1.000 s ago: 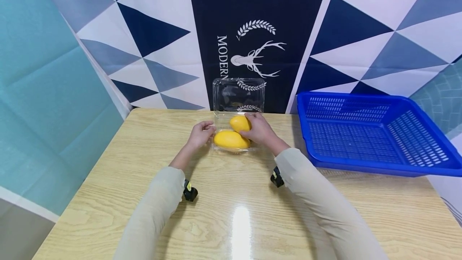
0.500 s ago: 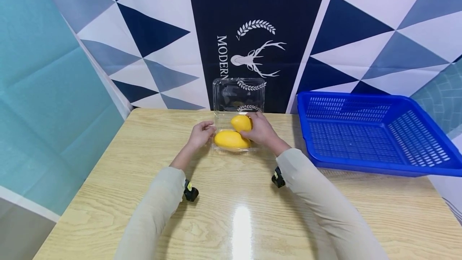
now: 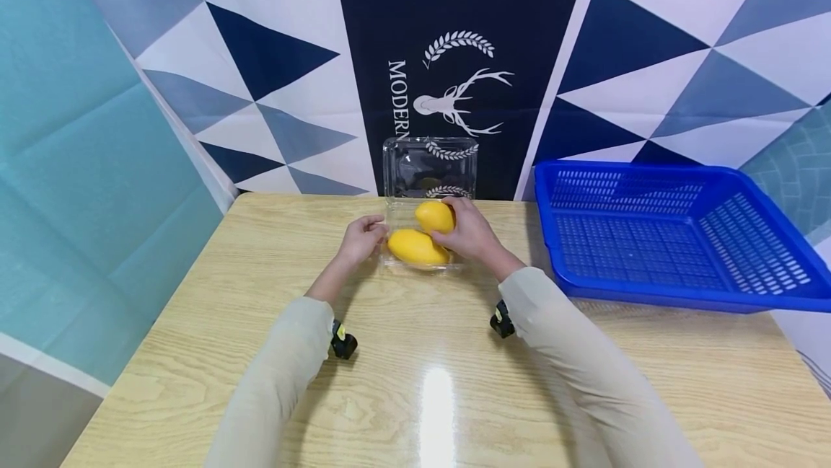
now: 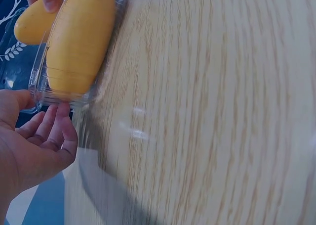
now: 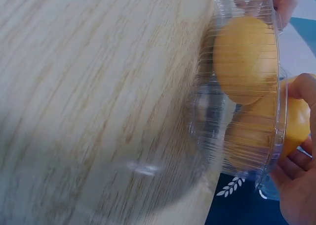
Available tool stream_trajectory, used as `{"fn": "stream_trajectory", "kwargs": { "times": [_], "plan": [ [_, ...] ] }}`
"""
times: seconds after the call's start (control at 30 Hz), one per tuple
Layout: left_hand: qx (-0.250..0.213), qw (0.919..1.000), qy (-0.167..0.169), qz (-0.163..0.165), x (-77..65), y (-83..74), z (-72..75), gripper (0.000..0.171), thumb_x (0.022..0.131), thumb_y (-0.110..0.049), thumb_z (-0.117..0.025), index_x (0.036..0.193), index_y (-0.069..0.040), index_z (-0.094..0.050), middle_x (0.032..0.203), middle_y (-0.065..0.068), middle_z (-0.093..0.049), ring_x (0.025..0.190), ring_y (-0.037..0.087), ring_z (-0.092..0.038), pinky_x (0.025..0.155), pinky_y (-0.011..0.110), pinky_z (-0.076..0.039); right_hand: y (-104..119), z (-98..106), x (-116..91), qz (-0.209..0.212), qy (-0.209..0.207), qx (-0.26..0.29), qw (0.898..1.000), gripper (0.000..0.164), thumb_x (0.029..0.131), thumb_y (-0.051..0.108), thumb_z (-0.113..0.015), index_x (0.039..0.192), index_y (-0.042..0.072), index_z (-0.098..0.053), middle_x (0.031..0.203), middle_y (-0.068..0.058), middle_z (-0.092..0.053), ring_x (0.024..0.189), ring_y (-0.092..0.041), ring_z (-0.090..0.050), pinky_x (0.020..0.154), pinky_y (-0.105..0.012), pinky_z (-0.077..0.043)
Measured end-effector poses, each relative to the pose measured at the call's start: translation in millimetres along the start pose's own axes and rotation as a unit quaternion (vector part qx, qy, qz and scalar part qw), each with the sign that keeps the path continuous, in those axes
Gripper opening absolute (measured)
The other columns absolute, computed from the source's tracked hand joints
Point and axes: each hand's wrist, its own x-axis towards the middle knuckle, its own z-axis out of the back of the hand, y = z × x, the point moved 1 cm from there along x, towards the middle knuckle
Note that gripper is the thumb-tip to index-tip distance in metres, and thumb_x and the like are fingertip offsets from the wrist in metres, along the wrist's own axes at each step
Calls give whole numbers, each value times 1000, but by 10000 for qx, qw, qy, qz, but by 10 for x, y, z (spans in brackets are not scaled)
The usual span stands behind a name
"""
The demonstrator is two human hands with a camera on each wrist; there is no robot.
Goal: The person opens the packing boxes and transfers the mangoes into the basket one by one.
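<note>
A clear plastic clamshell container (image 3: 397, 215) stands at the table's back edge, its lid (image 3: 428, 165) raised against the wall. Along its front side lies a yellow mango (image 3: 418, 247). Behind that one, my right hand (image 3: 472, 231) grips a second mango (image 3: 433, 215) from the right; in the right wrist view this held mango (image 5: 297, 121) sticks up past the rim. At the container's left end my left hand (image 3: 361, 240) pinches the rim, thumb on top and fingertips against the side wall, as the left wrist view shows. Part of the held mango is hidden by my right hand.
A blue perforated plastic basket (image 3: 630, 244) sits at the right, partly over the table edge. The wooden table (image 3: 389, 381) meets a patterned wall cloth (image 3: 286, 78) right behind the container.
The held mango has shifted slightly right with my right hand, and the front mango has tilted a little. My left hand stays at the container's rim. The head view has tipped slightly.
</note>
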Motion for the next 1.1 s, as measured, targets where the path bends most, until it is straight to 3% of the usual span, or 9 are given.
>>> {"fn": "stream_trajectory", "kwargs": {
  "times": [0.17,0.33,0.6,0.7,0.93,1.1],
  "plan": [
    [-85,9999,57,47,-20,-52,5,41,96,-13,-51,135,-1,-46,116,16,-57,72,12,-49,55,18,-40,13,2,-6,-53,-8,148,9999,74,77,34,-73,136,5,-39,130,-17,-49,108,-31,-53,93,-45,-46],
    [-116,9997,114,188,-119,-169,10,42,96,-10,-50,136,1,-44,118,19,-55,74,14,-49,57,20,-41,23,11,-17,-137,-87,663,9977,74,77,31,-73,136,6,-38,129,-16,-50,104,-30,-54,91,-44,-48],
    [-118,9999,-91,-61,-8,20,-7,38,95,-15,-53,131,-3,-51,108,11,-59,71,10,-49,54,18,-40,46,9,-15,-156,-443,1483,9878,73,75,27,-75,136,6,-39,132,-13,-48,108,-28,-53,93,-42,-49],
    [-140,9998,-88,-120,-1,33,-9,37,95,-14,-52,130,-2,-51,103,10,-60,68,10,-49,54,19,-39,58,10,-15,-123,-572,1464,9875,73,75,28,-74,136,6,-41,133,-14,-47,109,-28,-52,94,-42,-49],
    [-155,9998,55,76,-1,4,-4,40,97,-15,-49,135,-4,-47,119,17,-56,67,11,-46,51,17,-35,77,17,-21,-136,-701,1281,9892,70,77,30,-70,137,6,-42,136,-14,-45,114,-29,-48,97,-43,-46],
    [-153,9999,18,24,2,12,0,40,97,-14,-49,135,-3,-47,116,16,-58,66,10,-46,51,18,-36,81,14,-21,-166,-769,1317,9882,69,77,30,-69,137,6,-43,136,-15,-46,115,-30,-47,97,-44,-45]
  ]
}}
